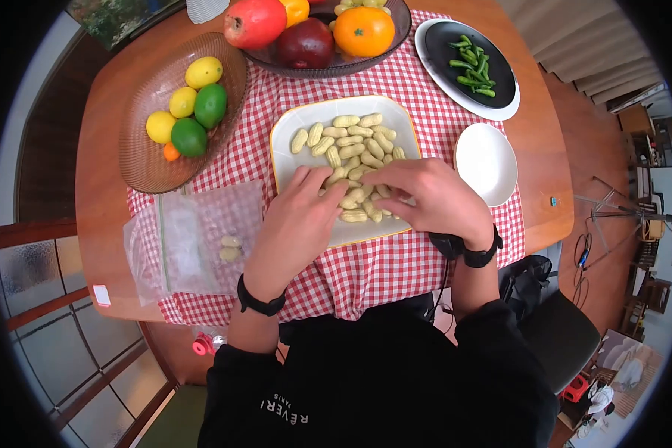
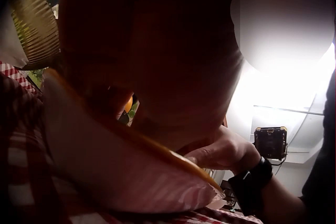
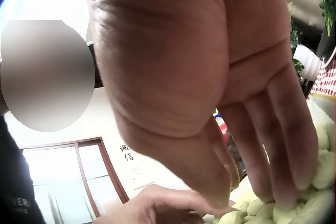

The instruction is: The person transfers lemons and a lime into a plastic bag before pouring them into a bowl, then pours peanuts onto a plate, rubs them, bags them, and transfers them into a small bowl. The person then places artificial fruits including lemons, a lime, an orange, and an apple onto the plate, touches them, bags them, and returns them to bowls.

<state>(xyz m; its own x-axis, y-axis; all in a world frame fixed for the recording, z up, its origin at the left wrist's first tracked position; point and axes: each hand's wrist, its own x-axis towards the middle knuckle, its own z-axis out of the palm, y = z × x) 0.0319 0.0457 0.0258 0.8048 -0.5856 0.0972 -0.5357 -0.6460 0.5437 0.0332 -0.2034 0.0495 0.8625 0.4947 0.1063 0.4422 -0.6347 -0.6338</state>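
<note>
Peanuts [image 1: 351, 151] lie in the dish [image 1: 285, 157], short of its far edge. Right hand [image 1: 434, 196] touches them, fingers nearly straight; whether left hand [image 1: 300, 215] pinches any, I cannot tell. Light touches likely spill least.

Peanuts [image 1: 352, 151]: pale yellow, in shells, loosely heaped in white, yellow-rimmed dish [image 1: 297, 119].

On the person's black shirt [image 1: 381, 373] I can read "RÊVERI PARIS"; on the wall sheet [image 3: 135, 167], the character "信".
</note>
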